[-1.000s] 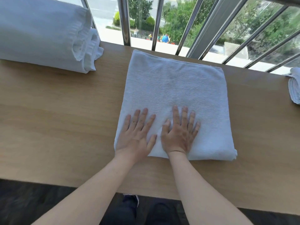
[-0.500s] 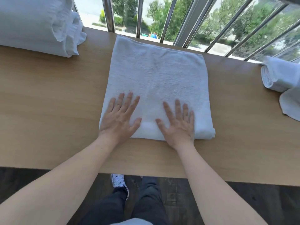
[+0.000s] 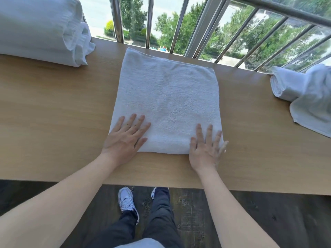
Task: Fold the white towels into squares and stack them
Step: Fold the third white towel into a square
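A white towel [image 3: 168, 97] folded into a near square lies flat on the wooden table [image 3: 53, 111], its far edge near the railing. My left hand [image 3: 125, 138] presses flat on the towel's near left corner, fingers straight and spread. My right hand [image 3: 206, 149] presses flat on the near right corner, its fingertips on the cloth and its palm on the table edge of the towel. Neither hand grips anything.
A thick pile of folded white towels [image 3: 39, 29] sits at the back left. Loose white towels [image 3: 308, 97], one partly rolled, lie at the right edge. Metal railing bars [image 3: 179, 24] run behind the table. The table's near edge is close to my legs.
Both hands slid apart along the towel's near edge, from side by side at the middle to the two near corners. The camera view tilted down and pulled back.
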